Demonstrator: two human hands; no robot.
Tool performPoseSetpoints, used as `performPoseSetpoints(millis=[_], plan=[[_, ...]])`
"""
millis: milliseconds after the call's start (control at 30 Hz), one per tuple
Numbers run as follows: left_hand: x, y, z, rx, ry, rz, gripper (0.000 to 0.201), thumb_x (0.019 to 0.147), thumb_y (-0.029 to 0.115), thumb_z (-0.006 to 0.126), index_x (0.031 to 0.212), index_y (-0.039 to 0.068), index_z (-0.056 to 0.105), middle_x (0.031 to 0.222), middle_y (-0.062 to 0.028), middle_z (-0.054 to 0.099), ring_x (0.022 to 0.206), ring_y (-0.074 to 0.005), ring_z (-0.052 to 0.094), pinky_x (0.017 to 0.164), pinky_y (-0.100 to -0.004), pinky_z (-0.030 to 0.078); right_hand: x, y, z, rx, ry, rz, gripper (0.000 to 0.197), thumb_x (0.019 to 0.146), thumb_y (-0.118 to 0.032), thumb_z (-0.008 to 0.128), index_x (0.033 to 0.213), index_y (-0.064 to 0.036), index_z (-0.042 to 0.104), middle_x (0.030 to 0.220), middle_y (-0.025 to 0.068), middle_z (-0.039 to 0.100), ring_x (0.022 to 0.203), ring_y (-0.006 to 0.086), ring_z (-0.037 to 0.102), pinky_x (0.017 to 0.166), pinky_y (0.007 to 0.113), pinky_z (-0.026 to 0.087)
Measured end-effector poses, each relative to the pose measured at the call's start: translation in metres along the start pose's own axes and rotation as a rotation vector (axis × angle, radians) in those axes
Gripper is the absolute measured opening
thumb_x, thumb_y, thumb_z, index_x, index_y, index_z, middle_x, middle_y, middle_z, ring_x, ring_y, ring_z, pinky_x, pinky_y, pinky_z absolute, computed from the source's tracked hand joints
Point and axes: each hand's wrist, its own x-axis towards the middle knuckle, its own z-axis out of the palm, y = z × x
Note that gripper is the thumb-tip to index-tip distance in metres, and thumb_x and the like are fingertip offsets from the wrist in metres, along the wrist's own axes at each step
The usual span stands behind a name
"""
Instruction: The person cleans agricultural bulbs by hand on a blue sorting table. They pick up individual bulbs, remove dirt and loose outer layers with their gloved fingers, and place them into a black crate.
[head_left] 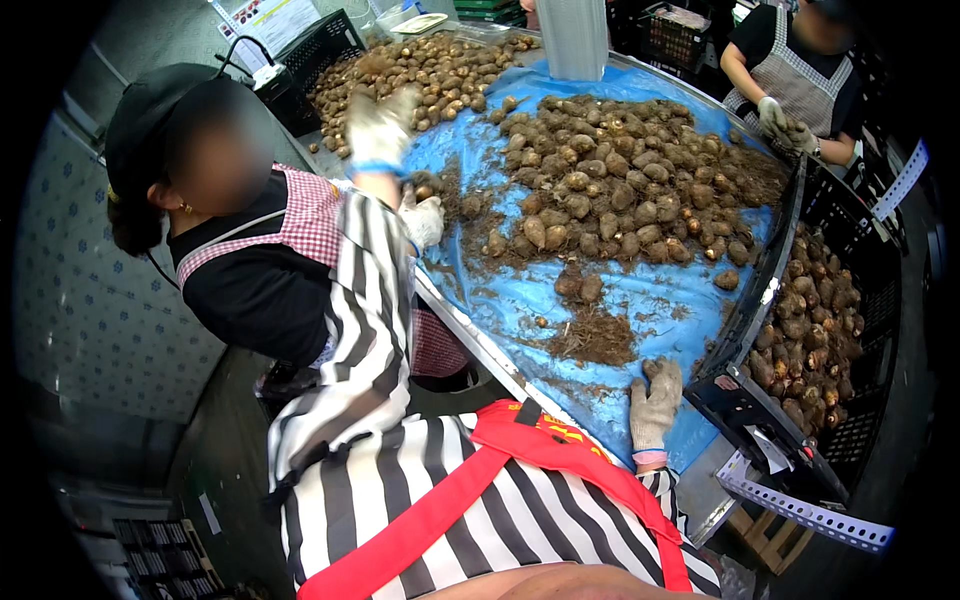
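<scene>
My left hand [380, 125], in a pale work glove with a blue band at the wrist, is stretched out to the far left near the pile of small peeled-looking taro corms [430, 75]. Motion smears its fingers, so I cannot make out whether they hold anything. On the blue plastic sheet [560, 385] at the near right rests my right hand [655, 405], in a dirty glove, fingers extended and nothing in it. Ahead of it lies a clump of brown root fibres [595, 335] with a couple of taro beside it. A large heap of hairy taro [620, 180] covers the table's middle.
A black crate of taro [810, 330] stands against the table's right side, beside a perforated metal strip [810, 510]. Close on my left is a co-worker [260, 260], whose gloved hand [422, 220] is at the table edge. Another person [800, 90] handles taro at the far right.
</scene>
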Motion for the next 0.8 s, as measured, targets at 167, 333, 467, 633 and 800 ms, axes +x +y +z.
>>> performPoseSetpoints(millis=[167, 333, 467, 633, 800], plan=[[0.000, 0.118, 0.029, 0.277, 0.048, 0.461, 0.044, 0.097, 0.011, 0.058, 0.137, -0.006, 0.049, 0.121, -0.0233, 0.066, 0.102, -0.0293, 0.068, 0.088, -0.0371, 0.061, 0.002, -0.012, 0.012, 0.076, 0.012, -0.067, 0.030, 0.083, -0.013, 0.070, 0.112, -0.0058, 0.070, 0.132, 0.0189, 0.061, 0.132, 0.0412, 0.048, 0.115, 0.050, 0.033], [-0.024, -0.083, 0.019, 0.547, -0.212, 0.217, 0.035, 0.099, 0.019, 0.062, 0.121, -0.008, 0.059, 0.120, -0.0230, 0.067, 0.104, -0.0324, 0.069, 0.087, -0.0396, 0.060, -0.005, 0.013, 0.029, 0.070, 0.068, -0.085, 0.028, 0.082, -0.014, 0.067, 0.110, -0.0093, 0.070, 0.129, 0.0157, 0.063, 0.131, 0.0396, 0.050, 0.114, 0.050, 0.034], [-0.092, -0.191, -0.045, 1.150, 0.080, 0.235, 0.034, 0.097, 0.022, 0.061, 0.120, -0.004, 0.064, 0.118, -0.0176, 0.070, 0.106, -0.0271, 0.068, 0.090, -0.0354, 0.056, 0.001, 0.000, 0.024, 0.082, 0.074, -0.156, 0.025, 0.085, -0.015, 0.065, 0.109, -0.0100, 0.070, 0.125, 0.0154, 0.064, 0.126, 0.0391, 0.053, 0.111, 0.049, 0.039], [-0.137, -0.221, -0.075, 1.719, -0.012, 0.603, 0.050, 0.088, 0.024, 0.069, 0.133, 0.005, 0.059, 0.133, -0.0245, 0.059, 0.121, -0.0433, 0.057, 0.103, -0.0478, 0.046, 0.005, -0.002, 0.012, 0.060, 0.006, -0.067, 0.026, 0.086, -0.019, 0.069, 0.109, -0.0079, 0.072, 0.126, 0.0170, 0.064, 0.127, 0.0405, 0.052, 0.112, 0.050, 0.037], [-0.151, -0.224, -0.088, 1.720, -0.020, 0.718, 0.060, 0.087, 0.023, 0.070, 0.141, 0.006, 0.051, 0.141, -0.0269, 0.052, 0.129, -0.0469, 0.049, 0.110, -0.0512, 0.040, 0.008, -0.008, 0.011, 0.052, -0.013, -0.051, 0.030, 0.086, -0.022, 0.069, 0.113, -0.0094, 0.072, 0.127, 0.0166, 0.064, 0.128, 0.0397, 0.052, 0.113, 0.049, 0.036]])
